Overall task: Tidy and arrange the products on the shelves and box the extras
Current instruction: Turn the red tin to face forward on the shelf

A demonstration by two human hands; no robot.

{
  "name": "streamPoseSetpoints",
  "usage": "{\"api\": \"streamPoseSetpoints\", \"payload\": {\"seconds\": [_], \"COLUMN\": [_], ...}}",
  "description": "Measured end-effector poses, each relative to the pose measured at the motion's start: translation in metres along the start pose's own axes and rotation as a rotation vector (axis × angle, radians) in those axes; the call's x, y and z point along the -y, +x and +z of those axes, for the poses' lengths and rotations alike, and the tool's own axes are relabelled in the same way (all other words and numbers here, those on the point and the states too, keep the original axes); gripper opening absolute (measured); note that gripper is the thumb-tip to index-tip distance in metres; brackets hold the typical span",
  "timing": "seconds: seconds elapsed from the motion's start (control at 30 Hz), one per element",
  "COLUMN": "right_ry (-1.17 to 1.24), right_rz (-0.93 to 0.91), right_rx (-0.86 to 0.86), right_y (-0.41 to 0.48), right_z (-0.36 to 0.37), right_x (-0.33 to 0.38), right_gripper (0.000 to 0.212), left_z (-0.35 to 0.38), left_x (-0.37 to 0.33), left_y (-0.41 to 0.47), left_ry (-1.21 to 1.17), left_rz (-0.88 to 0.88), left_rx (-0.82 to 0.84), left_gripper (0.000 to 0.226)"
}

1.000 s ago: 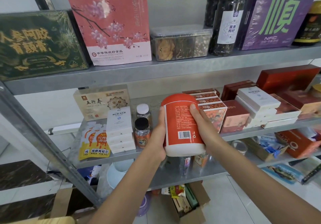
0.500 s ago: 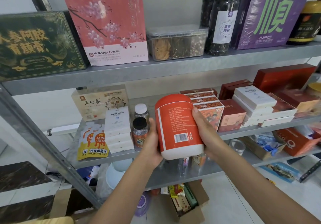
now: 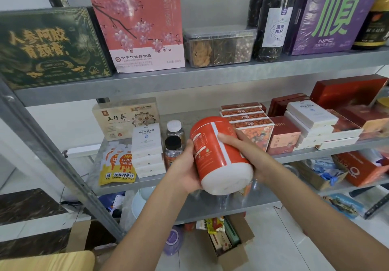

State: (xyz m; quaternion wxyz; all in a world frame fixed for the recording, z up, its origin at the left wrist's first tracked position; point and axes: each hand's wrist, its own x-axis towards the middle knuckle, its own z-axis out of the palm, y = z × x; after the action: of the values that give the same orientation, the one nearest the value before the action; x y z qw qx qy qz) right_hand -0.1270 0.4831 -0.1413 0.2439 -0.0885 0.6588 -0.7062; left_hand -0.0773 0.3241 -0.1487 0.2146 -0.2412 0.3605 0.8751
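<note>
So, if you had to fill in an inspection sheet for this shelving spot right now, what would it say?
Surface: grey metal shelving; the middle shelf is packed with stacked boxes, with a bare gap near its centre.
Job's things: orange canister, tilted, white base toward the camera, held in front of the middle shelf; small bottles and white boxes to its left.
Clutter: blue packets in an open carton on the lower shelf; part-filled cardboard box on the floor.
Hands: left hand and right hand both grip the canister's sides.
Cables: what looks like a thin dark cord low on the left.
Surroundings: pale wall, tiled floor.
</note>
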Motion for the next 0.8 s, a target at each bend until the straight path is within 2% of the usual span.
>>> {"api": "streamPoseSetpoints", "payload": {"seconds": [0.07, 0.2, 0.3, 0.4, 0.5, 0.53, 0.6, 0.63, 0.7, 0.8], "right_ry": [0.165, 0.554, 0.692, 0.595, 0.304, 0.234, 0.180, 0.171, 0.132, 0.113], "right_rz": [0.065, 0.048, 0.068, 0.084, 0.019, -0.008, 0.031, 0.073, 0.126, 0.148], "right_rx": [0.048, 0.204, 0.240, 0.158, -0.004, -0.018, 0.039, 0.060, 0.074, 0.144], "right_y": [-0.006, -0.011, -0.009, -0.005, 0.005, 0.008, 0.011, 0.011, 0.013, 0.016], "right_z": [-0.003, -0.007, -0.003, 0.002, -0.007, -0.010, -0.013, -0.012, -0.014, -0.022], "right_x": [0.003, -0.005, -0.016, -0.019, -0.014, -0.012, -0.006, -0.003, -0.002, 0.006], "right_gripper": [0.079, 0.064, 0.076, 0.069, 0.066, 0.068, 0.054, 0.048, 0.050, 0.061], "left_z": [0.001, -0.007, -0.002, 0.000, 0.002, 0.004, 0.010, 0.013, 0.015, 0.006], "left_x": [0.003, 0.011, 0.025, 0.026, 0.009, 0.005, 0.004, 0.005, 0.007, 0.016], "left_y": [-0.004, -0.006, -0.010, -0.014, -0.022, -0.024, -0.025, -0.025, -0.022, -0.011], "left_ry": [-0.003, -0.055, -0.037, -0.080, -0.157, -0.167, -0.154, -0.149, -0.138, 0.105], "left_rz": [0.009, 0.158, 0.195, 0.121, -0.036, -0.082, -0.117, -0.112, -0.073, 0.170], "left_rx": [0.075, 0.145, 0.179, 0.176, 0.127, 0.112, 0.079, 0.063, 0.027, -0.094], "left_gripper": [0.073, 0.080, 0.078, 0.080, 0.073, 0.070, 0.064, 0.063, 0.062, 0.070]}}
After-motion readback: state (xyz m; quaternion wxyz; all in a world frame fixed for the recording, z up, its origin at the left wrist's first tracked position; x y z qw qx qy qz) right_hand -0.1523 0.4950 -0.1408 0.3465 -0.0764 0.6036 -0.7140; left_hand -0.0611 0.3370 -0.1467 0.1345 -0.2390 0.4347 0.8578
